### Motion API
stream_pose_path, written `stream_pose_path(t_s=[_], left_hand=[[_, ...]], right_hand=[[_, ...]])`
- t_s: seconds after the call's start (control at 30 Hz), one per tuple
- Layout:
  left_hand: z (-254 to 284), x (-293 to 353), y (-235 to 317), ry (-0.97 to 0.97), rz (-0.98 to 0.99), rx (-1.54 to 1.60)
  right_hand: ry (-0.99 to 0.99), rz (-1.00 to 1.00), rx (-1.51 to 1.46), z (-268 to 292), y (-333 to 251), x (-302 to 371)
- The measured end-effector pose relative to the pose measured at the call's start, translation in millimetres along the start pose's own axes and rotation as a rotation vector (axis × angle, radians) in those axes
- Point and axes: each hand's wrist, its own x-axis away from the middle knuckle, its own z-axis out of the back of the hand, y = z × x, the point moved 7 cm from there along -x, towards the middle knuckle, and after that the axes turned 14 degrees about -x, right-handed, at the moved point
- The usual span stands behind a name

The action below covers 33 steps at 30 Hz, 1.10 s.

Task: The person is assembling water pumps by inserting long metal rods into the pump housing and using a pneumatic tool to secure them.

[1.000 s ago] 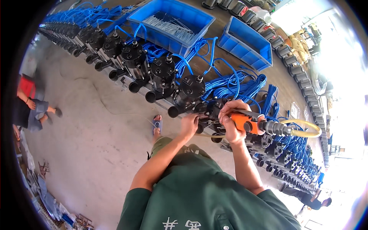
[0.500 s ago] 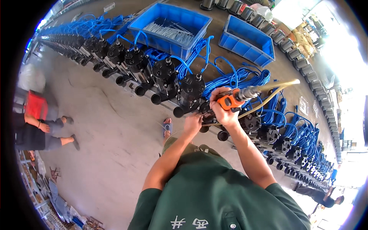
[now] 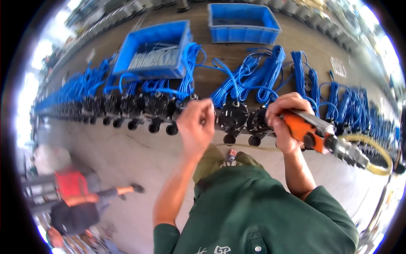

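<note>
— The tool (image 3: 298,126)?
— Clasped in the fingers of the right hand (image 3: 287,122), out over the row of black pumps (image 3: 234,116).
— Left hand (image 3: 196,129)?
— Raised near the same row with fingers curled in; impossible to tell whether gripping anything.
— And behind, on the surface (image 3: 304,37)?
— One blue bin (image 3: 158,34) of loose white strips (image 3: 154,58); farther back, to the right, a second bin (image 3: 243,35); nearer the pumps, coiled blue cables (image 3: 270,70).
</note>
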Motion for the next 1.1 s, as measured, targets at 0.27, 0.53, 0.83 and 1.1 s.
stream_pose_path(t_s=[0.27,0.53,0.83,1.1], left_hand=[[-213,-109,18,-1.252,-0.972,-0.481],[-307,15,-48,-1.782,-1.451,0.195],[-321,26,-70,-1.719,-1.437,0.436],[-321,26,-64,-1.703,-1.517,0.403]], right_hand=[[0.233,0.058,0.37,58,-24,24],[0.88,-0.027,0.415,63,-15,73],[0.926,-0.111,0.384,33,11,51],[0.763,-0.142,0.437,22,55,19]])
